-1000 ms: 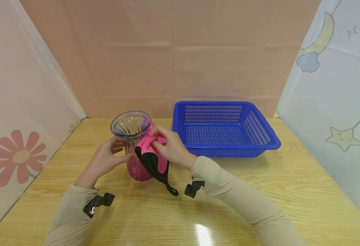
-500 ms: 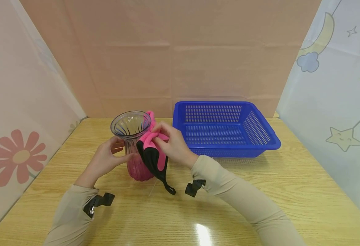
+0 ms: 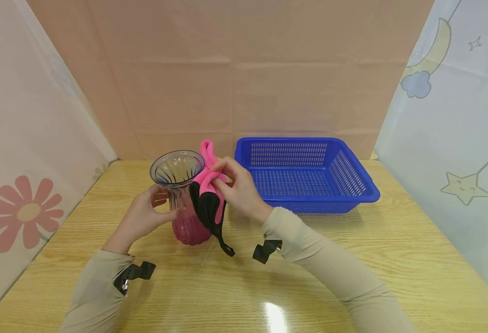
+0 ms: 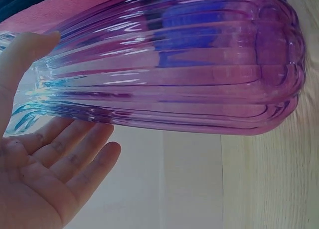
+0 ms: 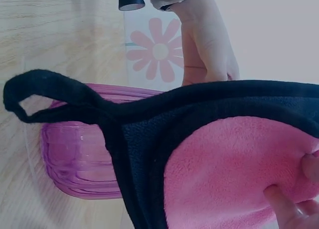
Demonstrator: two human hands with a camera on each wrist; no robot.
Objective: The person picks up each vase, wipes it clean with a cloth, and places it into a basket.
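A ribbed glass vase (image 3: 185, 226), clear at the flared rim and pink toward its base, stands upright on the table. My left hand (image 3: 139, 215) holds its neck, thumb on the near side and fingers on the other, as the left wrist view also shows beside the ribbed glass (image 4: 199, 89). My right hand (image 3: 241, 189) pinches the pink part of a plush cloth with black trim and a hanging loop (image 3: 208, 210). This cloth lies over the vase's right side, just under the rim. Seen from the right wrist, its pink panel (image 5: 219, 164) covers much of the vase.
A blue plastic basket (image 3: 310, 199) with slotted walls sits at the back right, close behind my right hand. One thin clear strip (image 3: 207, 254) extends over the wooden table (image 3: 331, 277) in front of the vase. Printed sheets surround the table at the back and sides.
My right hand has shifted slightly right and upward with the cloth, and a pink fold now sticks up above the vase rim. The left hand and vase stay put.
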